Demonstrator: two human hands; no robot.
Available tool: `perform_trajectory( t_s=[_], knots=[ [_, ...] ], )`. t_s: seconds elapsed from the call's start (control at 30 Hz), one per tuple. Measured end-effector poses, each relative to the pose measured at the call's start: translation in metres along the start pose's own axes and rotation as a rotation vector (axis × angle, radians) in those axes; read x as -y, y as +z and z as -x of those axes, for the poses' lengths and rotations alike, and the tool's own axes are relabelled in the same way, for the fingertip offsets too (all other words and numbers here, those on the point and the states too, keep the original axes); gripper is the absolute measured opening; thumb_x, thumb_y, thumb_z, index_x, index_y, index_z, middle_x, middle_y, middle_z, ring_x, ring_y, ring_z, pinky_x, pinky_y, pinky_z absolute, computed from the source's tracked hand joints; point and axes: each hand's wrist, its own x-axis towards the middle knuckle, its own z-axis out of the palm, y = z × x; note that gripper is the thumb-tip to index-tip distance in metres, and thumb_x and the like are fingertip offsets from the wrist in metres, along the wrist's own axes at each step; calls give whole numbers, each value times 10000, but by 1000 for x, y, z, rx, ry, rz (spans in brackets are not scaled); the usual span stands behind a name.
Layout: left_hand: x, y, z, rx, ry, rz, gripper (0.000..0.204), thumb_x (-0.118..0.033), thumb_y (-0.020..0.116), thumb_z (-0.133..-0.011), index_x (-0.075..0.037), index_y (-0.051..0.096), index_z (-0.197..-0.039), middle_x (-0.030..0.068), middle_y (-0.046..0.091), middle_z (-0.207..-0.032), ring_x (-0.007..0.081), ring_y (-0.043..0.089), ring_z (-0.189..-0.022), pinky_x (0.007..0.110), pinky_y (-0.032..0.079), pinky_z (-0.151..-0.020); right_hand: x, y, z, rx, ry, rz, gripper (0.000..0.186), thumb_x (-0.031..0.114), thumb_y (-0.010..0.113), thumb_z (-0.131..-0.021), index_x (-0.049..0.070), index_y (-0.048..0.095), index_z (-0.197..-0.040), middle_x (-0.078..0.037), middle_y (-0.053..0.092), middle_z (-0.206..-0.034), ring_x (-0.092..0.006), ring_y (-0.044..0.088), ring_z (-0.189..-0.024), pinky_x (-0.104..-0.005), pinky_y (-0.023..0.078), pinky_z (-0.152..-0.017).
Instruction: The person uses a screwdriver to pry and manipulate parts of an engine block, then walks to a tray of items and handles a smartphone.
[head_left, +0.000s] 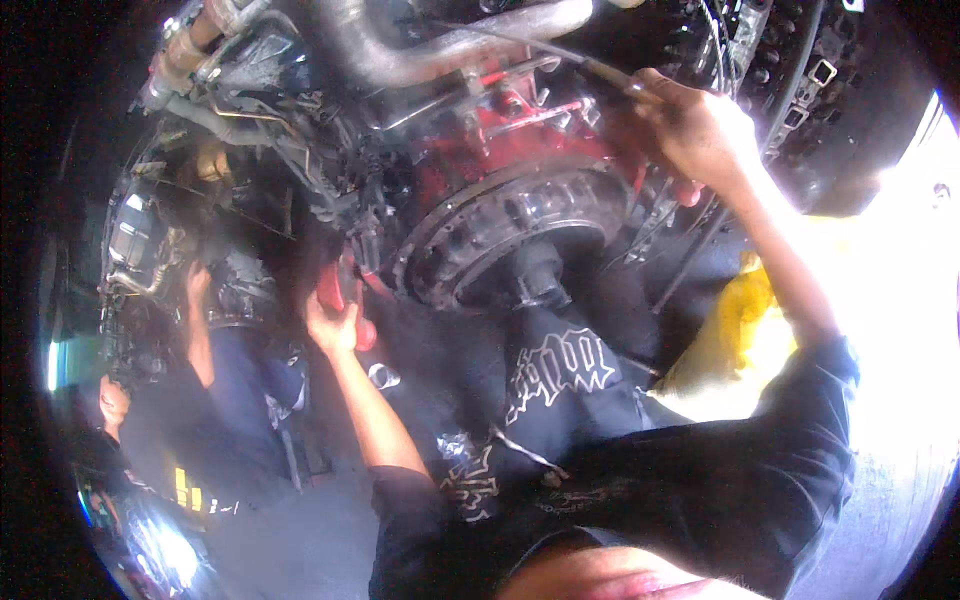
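Between my 2 hands sits the bulky red-painted metal engine (500,150), its dark round notched metal disc (500,220) facing me. My right hand (695,130) curls around a slim grey metal rod (600,69); my left hand (335,325) clasps a flat red metal piece (337,288). If greasy metal slides, knuckles could strike the disc.

This looks like a workshop for big engines or trucks. There is a big round metal wheel (515,225) with dark, dirty sides. Red metal (450,170) sits just behind it, and a fat grey bent pipe (460,55) runs above it. Thin cables (722,45) hang up to the right of the wheel. Left of it, another person (235,390) is near more machine parts (135,235).
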Motion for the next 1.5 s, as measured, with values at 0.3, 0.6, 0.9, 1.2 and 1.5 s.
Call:
perform_trajectory(
  t_s=[0.3, 0.6, 0.9, 1.2, 1.5],
  knots=[
    [-26, 20, 4, 35, -11, 181, 546, 6, 716, -596, 43, 575, -1123, 128, 623, -1090, 233, 588, -1031, 367, 454, -923, 9, 26, 16, -8, -7, -133, 468, 173, 629, -811, 199, 571, -1274, -183, 648, -943, -352, 651, -904, -438, 529, -808],
    [-5, 21, 8, 36, -11, 87, 522, -18, 716, -621, 48, 566, -1117, 106, 617, -1046, 210, 585, -989, 350, 461, -897, 26, 49, 53, -388, -249, -744, 347, 57, 667, -769, -18, 625, -1105, -133, 630, -1035, -213, 608, -962, -314, 471, -865],
    [0, 17, 10, 69, -80, 198, 516, 70, 693, -649, 61, 547, -1144, 98, 608, -1080, 190, 578, -1003, 338, 449, -918, 42, 119, 56, -527, -587, -1082, 191, -9, 502, -684, -32, 651, -802, -188, 690, -896, -366, 648, -965, -461, 499, -901],
    [-2, 18, 7, 94, -23, 139, 548, 83, 674, -641, 58, 528, -1168, 108, 593, -1120, 207, 575, -1045, 342, 446, -931, 56, 175, 76, -640, -436, -1398, 125, 75, 542, -822, -31, 604, -801, -194, 656, -865, -358, 630, -949, -579, 410, -983],
    [-7, 24, 9, 91, -51, 235, 557, 95, 662, -650, 63, 517, -1187, 112, 591, -1112, 201, 572, -1036, 338, 437, -934, 58, 177, 114, -474, 174, -1246, 240, 61, 694, -814, -61, 672, -1019, -242, 654, -1099, -332, 652, -1039, -371, 507, -891]
  ],
)
